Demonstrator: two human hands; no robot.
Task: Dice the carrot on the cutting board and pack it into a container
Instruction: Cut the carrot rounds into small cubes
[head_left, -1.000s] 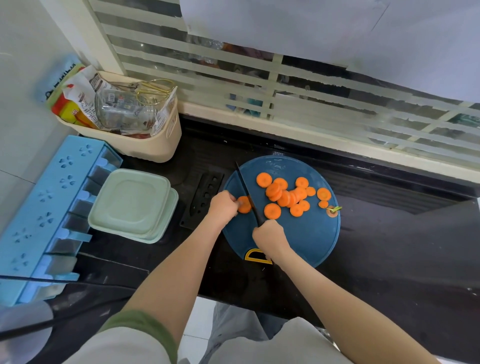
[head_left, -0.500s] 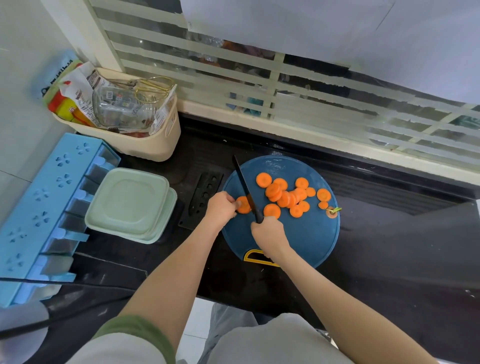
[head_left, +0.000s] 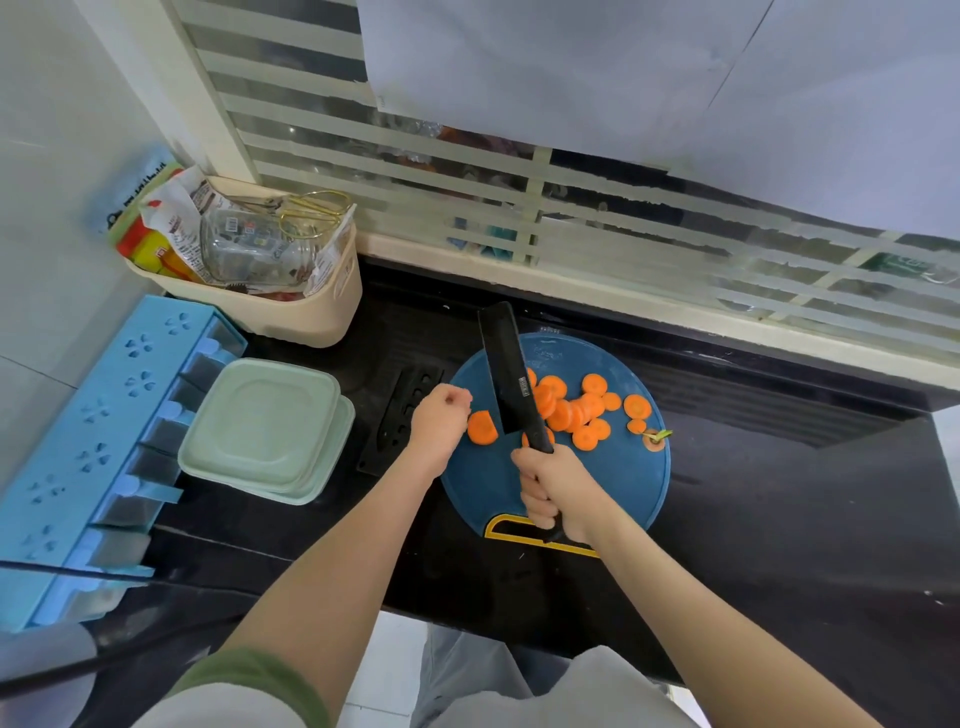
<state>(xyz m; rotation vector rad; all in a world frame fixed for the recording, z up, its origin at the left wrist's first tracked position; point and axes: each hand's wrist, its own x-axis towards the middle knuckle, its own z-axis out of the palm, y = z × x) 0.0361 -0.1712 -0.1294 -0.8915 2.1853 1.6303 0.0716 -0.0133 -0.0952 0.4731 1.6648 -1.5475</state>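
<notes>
A round blue cutting board (head_left: 613, 483) lies on the black counter. Several orange carrot slices (head_left: 576, 410) are heaped on its far half, with the stem end (head_left: 653, 440) at the right. One carrot piece (head_left: 483, 428) lies apart at the left. My right hand (head_left: 558, 488) grips the handle of a black knife (head_left: 509, 374), whose blade is tilted flat side up over the slices. My left hand (head_left: 439, 421) sits just left of the lone piece with fingers curled, holding nothing. A pale green lidded container (head_left: 265, 426) stands left of the board.
A black knife sheath (head_left: 397, 421) lies between container and board. A cream basket (head_left: 291, 291) with packets and a jar stands at the back left. A blue compartment rack (head_left: 98, 447) runs along the left wall. A window frame borders the counter's far edge.
The knife has lifted off the carrot and its blade has turned flat side up. My left hand has let go of the carrot piece and drawn slightly left.
</notes>
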